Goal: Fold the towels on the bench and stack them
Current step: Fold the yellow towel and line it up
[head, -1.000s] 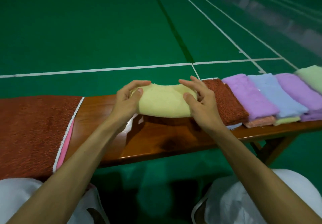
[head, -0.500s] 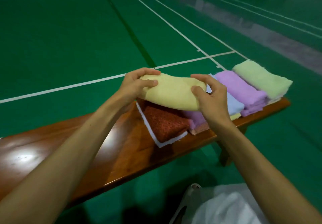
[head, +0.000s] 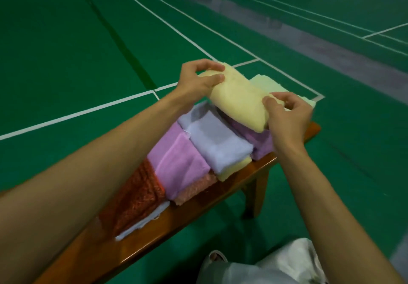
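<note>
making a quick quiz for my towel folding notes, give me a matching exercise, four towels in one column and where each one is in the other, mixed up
Towels:
1. yellow towel
2. light green towel
3. rust-red towel
4. pale blue towel

Places:
a. near end of the row on the bench
b. between the pink towel and the purple towel
c. gripped by the left hand and the right hand, above the row
d. far end of the bench, partly behind the held towel

Pairs: 1-c; 2-d; 3-a; 4-b
</note>
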`<state>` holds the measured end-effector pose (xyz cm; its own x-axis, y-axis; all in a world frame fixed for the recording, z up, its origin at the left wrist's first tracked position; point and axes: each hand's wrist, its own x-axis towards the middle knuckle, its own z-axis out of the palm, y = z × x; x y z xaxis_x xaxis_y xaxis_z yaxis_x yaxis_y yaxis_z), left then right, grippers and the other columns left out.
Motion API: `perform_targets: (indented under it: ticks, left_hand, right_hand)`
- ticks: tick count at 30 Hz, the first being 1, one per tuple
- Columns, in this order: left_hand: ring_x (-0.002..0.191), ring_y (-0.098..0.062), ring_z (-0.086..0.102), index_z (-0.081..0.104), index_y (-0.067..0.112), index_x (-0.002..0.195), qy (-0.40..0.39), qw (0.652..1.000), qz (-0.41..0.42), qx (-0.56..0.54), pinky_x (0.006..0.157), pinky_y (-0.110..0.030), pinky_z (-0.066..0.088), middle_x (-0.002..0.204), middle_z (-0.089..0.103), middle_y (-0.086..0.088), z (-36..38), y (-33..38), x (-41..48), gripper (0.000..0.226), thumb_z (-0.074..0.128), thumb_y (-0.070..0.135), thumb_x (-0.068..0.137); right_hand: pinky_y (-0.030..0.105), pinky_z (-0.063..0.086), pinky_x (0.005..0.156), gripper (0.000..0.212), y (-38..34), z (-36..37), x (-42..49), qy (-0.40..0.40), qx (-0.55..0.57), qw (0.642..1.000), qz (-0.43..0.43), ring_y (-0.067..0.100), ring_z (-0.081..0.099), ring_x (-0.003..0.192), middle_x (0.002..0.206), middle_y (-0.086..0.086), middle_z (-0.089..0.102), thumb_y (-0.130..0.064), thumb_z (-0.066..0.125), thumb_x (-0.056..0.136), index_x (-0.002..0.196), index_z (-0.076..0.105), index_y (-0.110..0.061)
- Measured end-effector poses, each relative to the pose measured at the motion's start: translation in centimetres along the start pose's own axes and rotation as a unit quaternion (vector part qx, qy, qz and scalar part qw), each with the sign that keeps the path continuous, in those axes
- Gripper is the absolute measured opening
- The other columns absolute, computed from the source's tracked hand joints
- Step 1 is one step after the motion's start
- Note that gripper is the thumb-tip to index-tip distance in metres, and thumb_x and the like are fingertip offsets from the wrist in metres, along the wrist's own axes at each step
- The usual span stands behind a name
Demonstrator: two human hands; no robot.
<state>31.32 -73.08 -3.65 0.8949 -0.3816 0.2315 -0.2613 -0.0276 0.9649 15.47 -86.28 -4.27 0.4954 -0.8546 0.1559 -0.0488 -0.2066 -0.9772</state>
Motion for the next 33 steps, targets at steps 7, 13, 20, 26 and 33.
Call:
perform_targets:
  ticks: [7, 13, 20, 26, 33]
  left_hand:
    - [0.114, -0.013, 0.062, 0.076, 0.032, 0.082, -0.04, 0.978, -0.008, 0.204, 0.104, -0.031, 0.046, 0.108, 0.073, 0.011, 4.2, -4.9, 1.8, 0.006, 0.081, 0.034, 0.085]
    - [0.139, -0.025, 0.039, 0.071, 0.033, 0.125, -0.055, 0.885, 0.147, 0.438, 0.112, -0.042, 0.03, 0.15, 0.05, -0.002, 5.5, -1.9, -1.8, 0.058, 0.051, 0.071, 0.086]
    - [0.159, -0.027, 0.004, 0.032, 0.038, 0.159, -0.157, 0.853, 0.101, 0.488, 0.126, -0.056, 0.001, 0.172, 0.017, -0.004, 8.1, -4.1, -4.4, 0.081, 0.031, 0.083, 0.091]
    - [0.159, -0.027, 0.006, 0.031, 0.038, 0.159, -0.147, 0.851, 0.108, 0.493, 0.126, -0.057, 0.002, 0.172, 0.018, -0.005, 8.4, -4.1, -4.7, 0.084, 0.031, 0.085, 0.089]
    - [0.16, -0.028, 0.0, 0.016, 0.036, 0.164, -0.196, 0.854, 0.071, 0.477, 0.127, -0.055, 0.001, 0.173, 0.006, -0.005, 6.3, -0.9, -5.3, 0.087, 0.038, 0.081, 0.092]
  right_hand:
    - [0.031, 0.054, 0.081, 0.027, 3.2, -1.9, 1.7, 0.011, -0.241, 0.967, -0.081, 0.024, 0.068, 0.086, 0.089, 0.001, 0.076, -0.042, 0.07, 0.084, 0.095, 0.081, -0.02]
    - [0.039, 0.042, 0.082, 0.047, 0.9, -2.5, 5.0, -0.029, -0.393, 0.88, -0.267, 0.033, 0.058, 0.111, 0.119, 0.01, 0.064, -0.059, 0.059, 0.088, 0.112, 0.074, -0.021]
    - [0.067, 0.021, 0.118, 0.093, 3.7, 0.2, 11.3, -0.349, -0.515, 0.748, -0.23, 0.032, 0.016, 0.156, 0.172, -0.003, 0.013, -0.086, 0.005, 0.078, 0.159, 0.023, -0.045]
    - [0.066, 0.028, 0.114, 0.089, 5.0, -0.3, 10.8, -0.326, -0.515, 0.761, -0.224, 0.029, 0.014, 0.156, 0.172, -0.01, 0.008, -0.088, -0.003, 0.079, 0.158, 0.014, -0.052]
    - [0.069, 0.015, 0.119, 0.088, 2.7, -0.9, 9.0, -0.32, -0.469, 0.786, -0.244, 0.033, 0.018, 0.155, 0.171, 0.001, 0.016, -0.083, 0.005, 0.085, 0.16, 0.024, -0.041]
